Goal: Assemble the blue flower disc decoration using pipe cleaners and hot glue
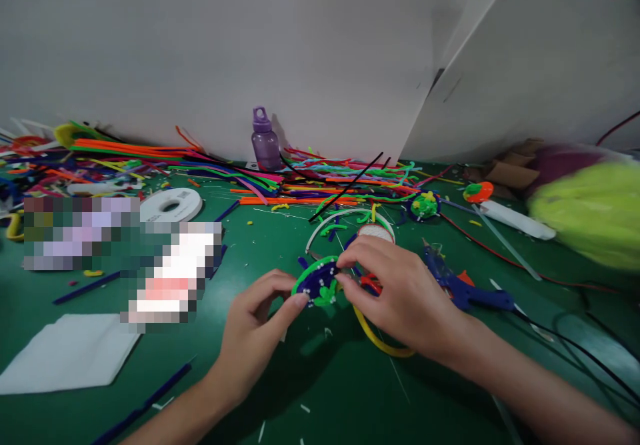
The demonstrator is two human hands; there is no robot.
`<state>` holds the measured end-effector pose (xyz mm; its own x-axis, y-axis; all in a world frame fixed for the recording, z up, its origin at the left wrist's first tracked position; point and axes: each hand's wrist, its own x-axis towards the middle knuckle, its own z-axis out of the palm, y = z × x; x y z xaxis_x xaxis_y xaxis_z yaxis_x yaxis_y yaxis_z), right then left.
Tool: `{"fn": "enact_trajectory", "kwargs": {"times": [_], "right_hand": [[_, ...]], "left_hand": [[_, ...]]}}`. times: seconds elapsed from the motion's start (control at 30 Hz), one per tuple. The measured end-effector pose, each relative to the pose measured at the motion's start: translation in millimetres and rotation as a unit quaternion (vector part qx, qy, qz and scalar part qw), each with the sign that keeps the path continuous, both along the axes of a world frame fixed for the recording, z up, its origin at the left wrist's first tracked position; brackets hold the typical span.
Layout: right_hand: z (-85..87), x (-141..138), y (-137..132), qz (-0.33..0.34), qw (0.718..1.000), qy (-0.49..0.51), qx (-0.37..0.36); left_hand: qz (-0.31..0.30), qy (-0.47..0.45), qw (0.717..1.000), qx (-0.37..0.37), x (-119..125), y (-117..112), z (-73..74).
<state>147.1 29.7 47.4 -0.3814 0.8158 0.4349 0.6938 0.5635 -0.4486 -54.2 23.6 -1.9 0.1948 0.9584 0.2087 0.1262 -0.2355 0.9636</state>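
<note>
My left hand (260, 318) pinches the lower left rim of a small round pipe-cleaner disc (316, 279), held tilted above the table. The disc is dark blue with a bright green edge, small white beads and a green shape near its lower side. At its right edge the thumb and forefinger of my right hand (390, 285) are closed together; whether a small bead sits between them is too fine to see. Behind and below my right hand lies a ring (383, 345), yellow at the front and white at the back, partly hidden.
A blue glue gun (465, 291) with a black cable lies at right. A purple bottle (265, 139) stands by the wall among many coloured pipe cleaners (135, 148). At left are a white spool (187, 205) and white cloth (75, 351). A finished-looking blue disc (424, 205) lies behind.
</note>
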Motion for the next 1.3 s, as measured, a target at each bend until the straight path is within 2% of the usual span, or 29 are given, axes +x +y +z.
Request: {"fn": "enact_trajectory", "kwargs": {"times": [0.13, 0.27, 0.6, 0.77, 0.9, 1.13, 1.3], "right_hand": [[-4.0, -2.5, -0.7, -0.018, 1.000, -0.013, 0.013], [-4.6, -3.5, -1.5, -0.031, 0.999, -0.020, 0.021], [8.0, 12.1, 8.1, -0.092, 0.994, 0.020, 0.050], [8.2, 25.0, 16.0, -0.128, 0.991, -0.032, 0.014], [7.9, 28.6, 18.6, -0.106, 0.993, -0.059, 0.004], [16.5, 20.6, 11.7, 0.006, 0.999, 0.001, -0.048], [17.8, 18.4, 8.6, 0.052, 0.997, 0.024, -0.055]], "left_hand": [[-0.009, 0.038, 0.997, 0.067, 0.7, -2.6, 1.2], [-0.026, 0.054, 0.994, 0.092, 0.9, -4.0, -1.3], [0.007, 0.029, 0.999, 0.016, 1.1, -3.1, 1.2], [-0.003, 0.000, 1.000, -0.009, 0.4, -1.6, -1.6], [-0.014, -0.013, 1.000, -0.012, -0.9, -1.8, -2.8], [-0.033, -0.014, 0.999, -0.016, 0.1, -2.2, 0.3], [-0.041, -0.015, 0.999, -0.016, 0.7, -2.1, -1.0]]}}
